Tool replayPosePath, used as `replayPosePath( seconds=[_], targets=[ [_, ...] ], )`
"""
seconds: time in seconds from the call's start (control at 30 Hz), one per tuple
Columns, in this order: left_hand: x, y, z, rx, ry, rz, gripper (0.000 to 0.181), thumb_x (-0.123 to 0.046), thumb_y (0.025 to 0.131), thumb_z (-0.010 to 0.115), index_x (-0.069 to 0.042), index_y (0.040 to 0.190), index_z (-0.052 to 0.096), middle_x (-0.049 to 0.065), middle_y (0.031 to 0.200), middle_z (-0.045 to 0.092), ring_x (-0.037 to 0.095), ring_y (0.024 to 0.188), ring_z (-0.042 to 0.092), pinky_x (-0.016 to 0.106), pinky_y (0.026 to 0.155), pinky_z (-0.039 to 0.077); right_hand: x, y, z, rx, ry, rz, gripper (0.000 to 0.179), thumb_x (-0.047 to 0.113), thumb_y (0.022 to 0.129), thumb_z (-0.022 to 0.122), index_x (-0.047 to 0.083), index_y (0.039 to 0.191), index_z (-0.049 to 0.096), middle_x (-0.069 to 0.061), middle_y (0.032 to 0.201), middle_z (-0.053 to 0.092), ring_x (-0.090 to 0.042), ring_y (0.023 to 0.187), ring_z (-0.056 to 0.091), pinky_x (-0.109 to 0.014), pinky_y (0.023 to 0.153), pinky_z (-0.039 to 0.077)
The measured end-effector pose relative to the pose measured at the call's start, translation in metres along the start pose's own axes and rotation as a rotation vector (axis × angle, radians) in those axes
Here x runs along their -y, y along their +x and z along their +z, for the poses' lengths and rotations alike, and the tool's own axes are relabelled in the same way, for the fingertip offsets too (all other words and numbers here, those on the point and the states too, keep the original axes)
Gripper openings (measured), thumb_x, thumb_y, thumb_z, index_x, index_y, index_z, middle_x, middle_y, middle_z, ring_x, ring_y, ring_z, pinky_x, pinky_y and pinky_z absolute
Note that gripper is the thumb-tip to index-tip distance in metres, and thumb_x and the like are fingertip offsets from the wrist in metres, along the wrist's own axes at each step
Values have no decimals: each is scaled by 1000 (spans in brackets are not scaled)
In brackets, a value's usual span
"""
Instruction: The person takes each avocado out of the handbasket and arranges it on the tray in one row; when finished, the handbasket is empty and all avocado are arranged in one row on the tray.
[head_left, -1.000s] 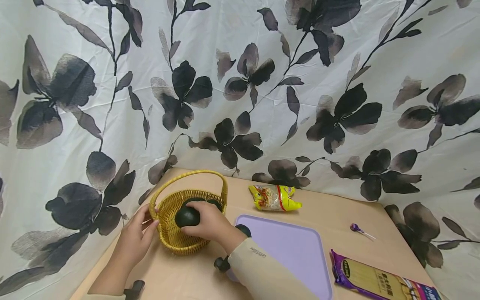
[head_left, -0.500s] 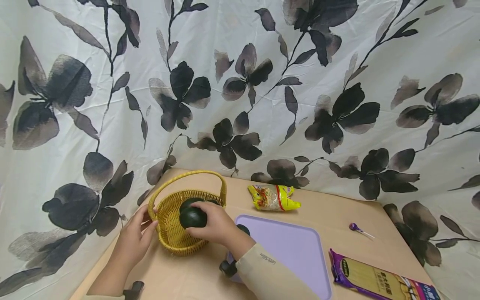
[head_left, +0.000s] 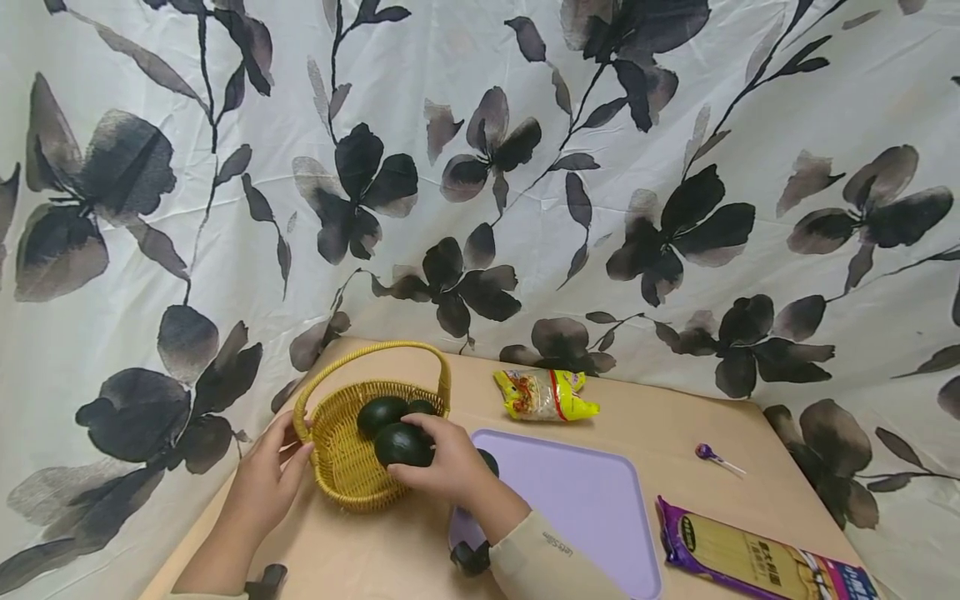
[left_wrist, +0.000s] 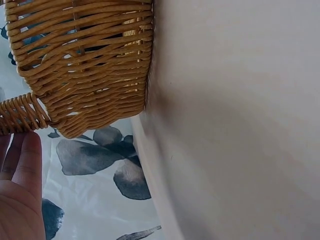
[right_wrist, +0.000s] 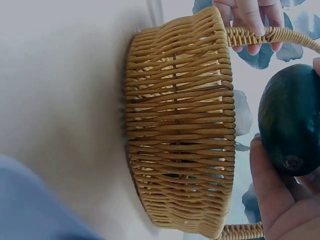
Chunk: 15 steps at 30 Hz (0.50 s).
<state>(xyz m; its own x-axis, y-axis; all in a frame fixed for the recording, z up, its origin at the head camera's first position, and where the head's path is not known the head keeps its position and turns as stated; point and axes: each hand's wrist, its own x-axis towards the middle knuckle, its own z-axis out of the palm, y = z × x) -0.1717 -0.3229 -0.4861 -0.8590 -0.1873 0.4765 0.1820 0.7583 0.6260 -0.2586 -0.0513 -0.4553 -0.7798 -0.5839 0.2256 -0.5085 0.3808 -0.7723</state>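
Observation:
A yellow wicker basket [head_left: 341, 458] with a tall handle stands at the table's left. Its handle [right_wrist: 245, 36] is pinched between the thumb and fingers of my left hand [head_left: 264, 479], beside the rim. My right hand [head_left: 453, 467] grips a dark green avocado [head_left: 403, 445] above the basket's near right rim. In the right wrist view the held avocado [right_wrist: 290, 120] shows its stem scar, apart from the wicker wall. Inside the basket lie two more avocados [head_left: 378, 415] toward the back. Another dark green round thing [head_left: 489, 461], partly hidden by my right wrist, shows at the tray's left edge.
A lilac tray [head_left: 585, 500] lies right of the basket, partly under my right forearm. Behind it is a yellow snack bag [head_left: 546, 395]. Farther right are a purple lollipop [head_left: 705, 452] and a long purple-and-gold noodle packet [head_left: 750, 546]. A floral curtain [head_left: 555, 250] hangs behind the table.
My right hand has moved right and slightly nearer with the avocado, from over the basket's middle to its right rim. The avocados inside now show more. My left hand stays at the handle.

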Motion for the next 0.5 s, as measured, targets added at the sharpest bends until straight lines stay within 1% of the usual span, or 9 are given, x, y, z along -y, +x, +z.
replayPosePath(
  seconds=[0.1, 0.2, 0.3, 0.4, 0.5],
  targets=[
    [0, 0, 1, -1, 2, 1, 47, -6, 100, 66, -5, 142, 47, 16, 132, 61, 40, 123, 64, 6, 101, 45, -2, -7, -3, -12, 15, -3, 63, 41, 81, 85, 23, 137, 62, 4, 129, 66, -13, 109, 65, -25, 87, 60],
    [0, 0, 2, 0, 1, 1, 48, -5, 99, 67, -5, 142, 48, 15, 131, 61, 39, 123, 64, 6, 101, 45, -5, -15, -6, -34, 27, 17, 63, 41, 80, 86, 25, 136, 63, 3, 130, 67, -15, 107, 67, -24, 84, 60],
    [0, 0, 3, 0, 7, -10, 49, -5, 98, 68, -6, 143, 48, 14, 131, 61, 39, 123, 64, 8, 101, 46, -7, -22, -9, -53, 46, 27, 65, 41, 79, 87, 21, 136, 63, 0, 128, 67, -17, 106, 68, -24, 82, 60],
    [0, 0, 3, -2, 14, -19, 49, -5, 98, 68, -6, 143, 47, 14, 130, 61, 39, 123, 64, 13, 101, 48, -10, -27, -10, -64, 65, 16, 66, 39, 79, 87, 16, 136, 63, -2, 126, 68, -19, 103, 69, -25, 82, 61],
    [0, 1, 2, -4, 18, -20, 50, -5, 98, 68, -7, 143, 47, 14, 130, 62, 39, 123, 64, 13, 101, 49, -14, -31, -11, -72, 80, 4, 65, 37, 80, 87, 15, 135, 63, -2, 125, 68, -16, 100, 69, -24, 82, 61]
  ],
)
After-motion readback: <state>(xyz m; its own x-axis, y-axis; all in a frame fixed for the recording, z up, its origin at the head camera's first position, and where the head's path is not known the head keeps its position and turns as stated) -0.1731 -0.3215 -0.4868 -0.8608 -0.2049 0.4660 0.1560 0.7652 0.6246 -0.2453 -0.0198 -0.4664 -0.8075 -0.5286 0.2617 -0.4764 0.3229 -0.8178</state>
